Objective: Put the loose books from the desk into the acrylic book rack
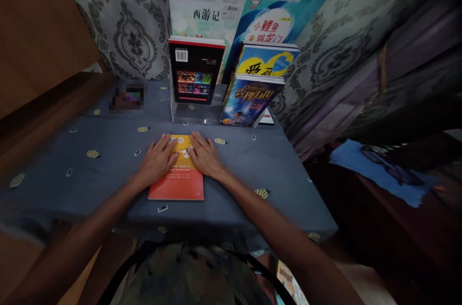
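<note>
An orange and yellow booklet (182, 181) lies flat on the blue-grey tablecloth (108, 160) in front of me. My left hand (158, 158) rests flat on its left side with fingers stretched out. On the booklet's upper right part lies my right hand (205, 155), palm down and fingers extended. Neither hand grips anything.
Behind the booklet a clear stand (195, 112) holds a black book (197, 71). Beside it stand a blue fantasy book (249, 100) and a yellow-blue one (265, 60), with larger books (207, 6) against the patterned wall. A dark cabinet with blue cloth (378, 170) is right.
</note>
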Demonstrator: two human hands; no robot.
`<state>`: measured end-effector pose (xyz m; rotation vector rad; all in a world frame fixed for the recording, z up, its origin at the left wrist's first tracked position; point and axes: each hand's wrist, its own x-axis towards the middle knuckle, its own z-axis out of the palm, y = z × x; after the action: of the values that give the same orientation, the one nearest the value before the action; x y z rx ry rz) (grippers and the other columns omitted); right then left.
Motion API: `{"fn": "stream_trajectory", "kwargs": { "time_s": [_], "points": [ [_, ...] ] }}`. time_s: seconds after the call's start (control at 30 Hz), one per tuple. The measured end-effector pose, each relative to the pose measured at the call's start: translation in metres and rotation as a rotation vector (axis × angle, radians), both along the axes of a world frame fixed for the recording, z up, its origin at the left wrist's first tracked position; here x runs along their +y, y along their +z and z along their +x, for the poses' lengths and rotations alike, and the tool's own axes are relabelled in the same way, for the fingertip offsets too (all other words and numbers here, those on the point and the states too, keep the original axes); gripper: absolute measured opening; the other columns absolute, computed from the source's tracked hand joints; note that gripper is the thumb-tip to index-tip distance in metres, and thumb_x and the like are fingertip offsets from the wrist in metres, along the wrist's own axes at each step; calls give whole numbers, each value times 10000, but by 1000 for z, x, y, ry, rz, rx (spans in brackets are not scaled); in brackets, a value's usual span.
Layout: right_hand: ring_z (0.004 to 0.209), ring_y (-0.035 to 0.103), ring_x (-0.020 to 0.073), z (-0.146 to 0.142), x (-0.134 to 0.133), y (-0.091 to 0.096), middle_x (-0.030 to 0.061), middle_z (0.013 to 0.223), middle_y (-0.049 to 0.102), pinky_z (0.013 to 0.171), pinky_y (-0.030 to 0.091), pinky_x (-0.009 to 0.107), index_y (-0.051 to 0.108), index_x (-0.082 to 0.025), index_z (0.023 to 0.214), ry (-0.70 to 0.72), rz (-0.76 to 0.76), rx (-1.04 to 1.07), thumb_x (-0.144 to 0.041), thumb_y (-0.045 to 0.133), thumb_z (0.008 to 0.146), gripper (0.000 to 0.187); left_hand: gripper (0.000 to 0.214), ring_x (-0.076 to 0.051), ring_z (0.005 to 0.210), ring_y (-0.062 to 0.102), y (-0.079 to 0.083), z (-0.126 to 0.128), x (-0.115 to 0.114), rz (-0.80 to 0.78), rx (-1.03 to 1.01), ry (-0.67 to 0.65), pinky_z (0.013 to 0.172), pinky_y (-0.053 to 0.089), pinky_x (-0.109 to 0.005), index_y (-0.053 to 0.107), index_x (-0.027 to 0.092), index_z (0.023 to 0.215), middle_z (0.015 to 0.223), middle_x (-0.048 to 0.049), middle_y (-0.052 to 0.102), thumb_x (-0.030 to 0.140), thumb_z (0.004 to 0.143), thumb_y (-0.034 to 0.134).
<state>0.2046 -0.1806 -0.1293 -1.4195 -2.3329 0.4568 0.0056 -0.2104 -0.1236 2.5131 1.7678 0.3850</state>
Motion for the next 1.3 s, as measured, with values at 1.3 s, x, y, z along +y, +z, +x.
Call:
{"fn": "stream_trajectory", "kwargs": {
  "time_s": [1.3],
  "points": [
    [1539,235,244,40,-104,8,155,1639,285,1250,206,544,280,-143,1581,194,-5,-40,-438,405,1037,631,656,-275,1526,262,-10,-37,-30,-81,-48,-104,1204,310,-494,331,253,1566,1646,-87,297,579,998,361]
  ]
}}
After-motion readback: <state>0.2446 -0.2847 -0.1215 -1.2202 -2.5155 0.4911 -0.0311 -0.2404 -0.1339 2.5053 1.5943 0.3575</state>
